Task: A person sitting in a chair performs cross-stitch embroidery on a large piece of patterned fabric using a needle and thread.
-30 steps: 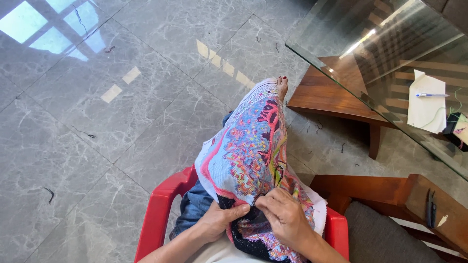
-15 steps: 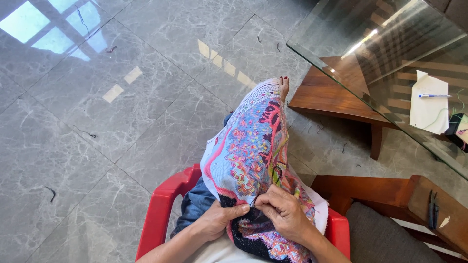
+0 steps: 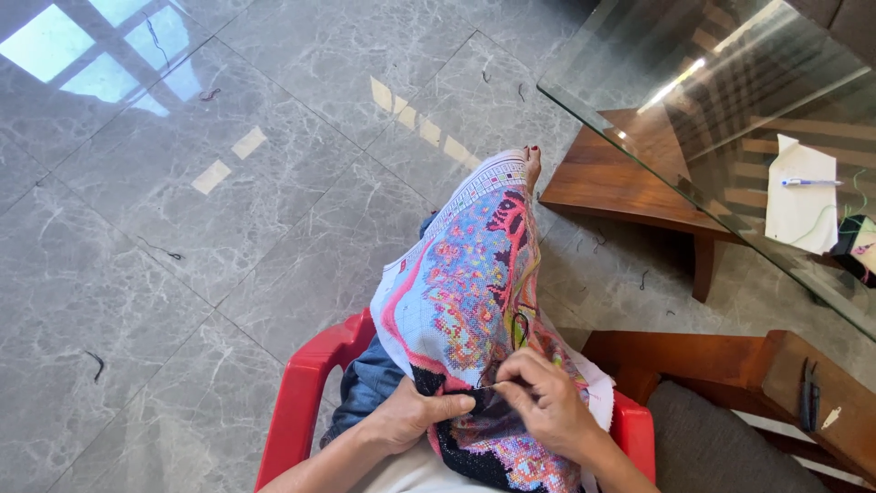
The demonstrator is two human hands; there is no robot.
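— What was the room like underfoot?

— A floor of large polished grey marble-look tiles (image 3: 228,228), glossy enough to mirror a bright window, with a few short dark thread scraps lying on it. To the right stood a glass-topped table on a brown wooden base (image 3: 639,183). A white sheet of paper (image 3: 801,205) lay on the glass with a blue pen (image 3: 812,183) on its upper part.

— And the person?

— Seated in a red plastic chair (image 3: 306,402), in blue jeans (image 3: 365,388), one bare foot with dark red toenails (image 3: 532,164) stretched toward the table base. Over the lap and along that leg lay a large multicoloured cross-stitch canvas, mostly pale blue with pink, red and black patterning (image 3: 465,292).

— What were the hands doing?

— Both were at the near end of the canvas, close together. The left hand (image 3: 411,415) had its fingers closed on the dark stitched edge, thumb on top. The right hand (image 3: 547,402) had its fingertips pinched together on the cloth just beside the left thumb; whether a needle sat between them I could not tell.

— Anything else close by?

— A wooden armrest (image 3: 794,383) to the right, with a small pair of dark pliers or snips (image 3: 808,393) on it, beside a grey cushion (image 3: 712,447).
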